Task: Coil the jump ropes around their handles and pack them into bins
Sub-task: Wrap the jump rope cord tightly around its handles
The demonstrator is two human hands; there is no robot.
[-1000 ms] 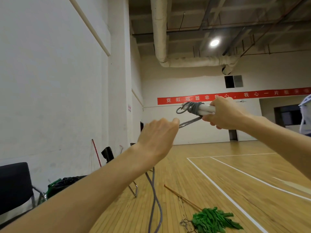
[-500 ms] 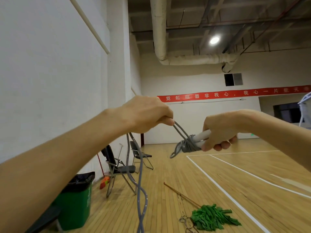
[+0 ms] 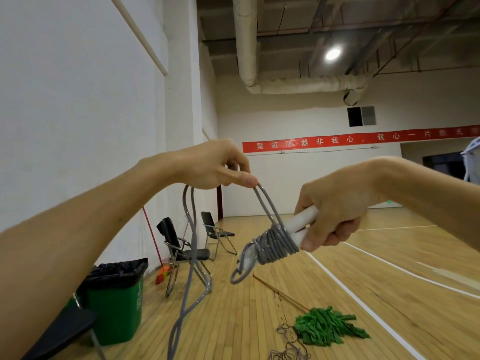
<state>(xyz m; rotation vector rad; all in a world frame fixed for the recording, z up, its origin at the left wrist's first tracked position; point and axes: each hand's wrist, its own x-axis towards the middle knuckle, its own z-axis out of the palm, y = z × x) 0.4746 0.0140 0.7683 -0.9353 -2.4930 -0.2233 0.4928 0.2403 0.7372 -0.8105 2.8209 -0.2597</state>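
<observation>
Floor: one wooden sports floor with white court lines, well below both hands.
Left arm: bare forearm reaching in from the lower left, raised, wrist bent so the knuckles face up.
Left hand: the higher of the two; thumb and curled fingers pinch the jump rope at the fingertips.
Right hand: lower and to the right of the left one, back of the hand up, fingers wrapped round the handles in a closed fist.
Green waste bin: one, lined with a black bag, below the left forearm.
Folding chairs: two, by the wall beyond and beneath the left hand.
Mop: one, green strips on a wooden stick, lying on the floor under the right hand.
Jump rope: one, grey; several turns wound round the handle ends just left of the right fist; two strands rise from the coil to the left hand's pinch, two more hang from that hand to the floor.
Handles: two, white, side by side, pointing down-left out of the right fist.
</observation>
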